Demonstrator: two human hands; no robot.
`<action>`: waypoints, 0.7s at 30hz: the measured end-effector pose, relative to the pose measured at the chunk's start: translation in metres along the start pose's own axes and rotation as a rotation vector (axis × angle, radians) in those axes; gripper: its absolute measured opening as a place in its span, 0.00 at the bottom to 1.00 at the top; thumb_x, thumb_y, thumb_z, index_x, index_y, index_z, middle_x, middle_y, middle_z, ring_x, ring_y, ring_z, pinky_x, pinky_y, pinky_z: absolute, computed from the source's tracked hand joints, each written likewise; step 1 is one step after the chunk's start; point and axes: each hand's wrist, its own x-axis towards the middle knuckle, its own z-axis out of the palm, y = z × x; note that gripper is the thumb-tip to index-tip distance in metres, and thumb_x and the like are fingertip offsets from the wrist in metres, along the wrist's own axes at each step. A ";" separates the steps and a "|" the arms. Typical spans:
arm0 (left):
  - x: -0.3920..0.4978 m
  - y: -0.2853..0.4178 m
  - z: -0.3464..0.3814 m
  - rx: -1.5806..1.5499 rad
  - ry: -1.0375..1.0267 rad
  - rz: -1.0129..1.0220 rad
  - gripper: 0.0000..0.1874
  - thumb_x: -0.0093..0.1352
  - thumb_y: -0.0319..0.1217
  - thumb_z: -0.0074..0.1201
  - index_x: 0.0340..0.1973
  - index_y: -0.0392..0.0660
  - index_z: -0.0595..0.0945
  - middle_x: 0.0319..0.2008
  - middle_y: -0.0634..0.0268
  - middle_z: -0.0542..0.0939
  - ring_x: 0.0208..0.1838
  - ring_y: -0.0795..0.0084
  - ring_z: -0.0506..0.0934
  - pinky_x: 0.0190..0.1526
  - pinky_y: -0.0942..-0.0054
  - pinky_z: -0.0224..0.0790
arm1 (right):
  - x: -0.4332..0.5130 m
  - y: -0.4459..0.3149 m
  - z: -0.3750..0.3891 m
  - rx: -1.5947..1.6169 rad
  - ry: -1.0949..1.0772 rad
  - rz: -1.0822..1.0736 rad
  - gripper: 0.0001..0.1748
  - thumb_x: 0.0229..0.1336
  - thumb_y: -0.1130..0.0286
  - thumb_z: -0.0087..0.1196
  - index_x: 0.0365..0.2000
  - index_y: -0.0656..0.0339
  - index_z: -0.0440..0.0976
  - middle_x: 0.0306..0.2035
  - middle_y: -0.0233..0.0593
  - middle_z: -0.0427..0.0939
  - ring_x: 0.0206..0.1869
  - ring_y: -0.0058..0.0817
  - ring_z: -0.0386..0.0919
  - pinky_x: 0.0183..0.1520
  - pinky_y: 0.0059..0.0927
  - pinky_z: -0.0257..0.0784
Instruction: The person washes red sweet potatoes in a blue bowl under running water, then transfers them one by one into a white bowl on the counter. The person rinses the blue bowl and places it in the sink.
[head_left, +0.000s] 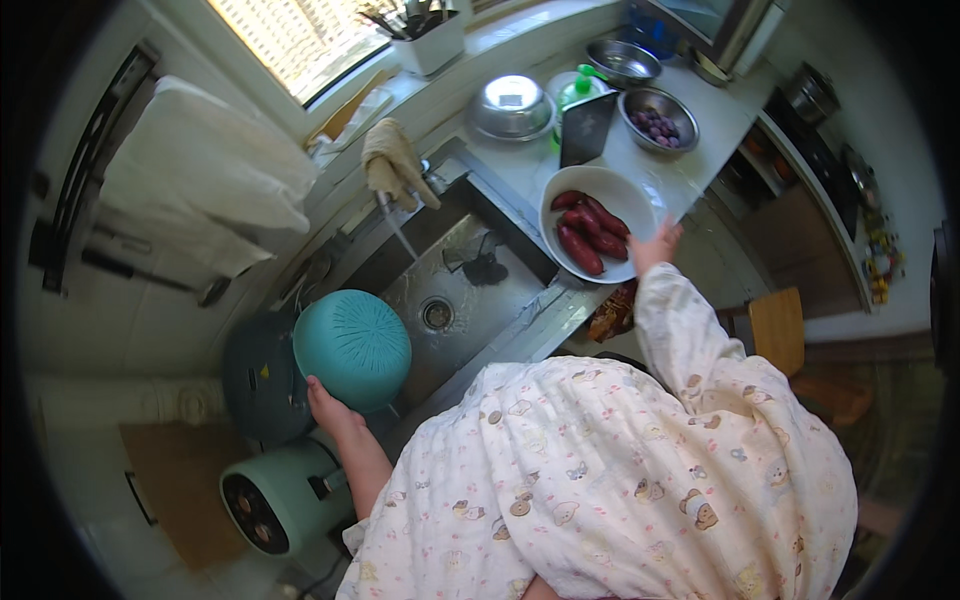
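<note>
My left hand (334, 412) grips the rim of a turquoise plastic colander (352, 345), whose slotted underside faces up. It is at the left side of a stainless steel sink (480, 330). My right hand (657, 247) is on the rim of a white bowl (634, 199) on the counter at the sink's right edge. Several red-skinned sweet potatoes (581, 249) lie in that bowl. Water runs from the faucet (382, 201) into the sink, and a beige cloth (394, 161) hangs over the faucet. A dark object (484, 270) lies on the sink floor.
Behind the white bowl stand a dark tablet-like panel (587, 129), a green pump bottle (579, 88), an upturned metal bowl (515, 106) and a metal bowl of purple grapes (682, 112). A dark rounded appliance (259, 375) and a pale green appliance (300, 487) stand at left.
</note>
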 end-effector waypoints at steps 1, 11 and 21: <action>-0.010 0.005 -0.003 -0.017 -0.006 0.054 0.25 0.75 0.45 0.46 0.52 0.33 0.75 0.48 0.55 0.78 0.48 0.63 0.77 0.51 0.65 0.70 | 0.007 0.017 -0.005 0.244 -0.062 0.182 0.50 0.48 0.70 0.63 0.67 0.66 0.47 0.62 0.61 0.63 0.67 0.55 0.59 0.69 0.46 0.55; -0.043 0.017 -0.036 -0.007 -0.068 0.107 0.18 0.74 0.39 0.49 0.46 0.35 0.76 0.42 0.60 0.79 0.44 0.70 0.76 0.48 0.71 0.68 | 0.006 0.022 -0.009 0.753 -0.996 0.745 0.16 0.55 0.78 0.44 0.45 0.73 0.67 0.41 0.51 0.76 0.45 0.44 0.79 0.47 0.43 0.79; -0.068 0.025 -0.028 -0.069 -0.007 0.136 0.14 0.73 0.35 0.51 0.46 0.36 0.75 0.42 0.61 0.78 0.43 0.71 0.75 0.49 0.70 0.68 | -0.064 -0.102 0.059 0.458 -1.563 0.672 0.18 0.56 0.77 0.44 0.47 0.74 0.64 0.39 0.58 0.79 0.41 0.48 0.82 0.46 0.41 0.82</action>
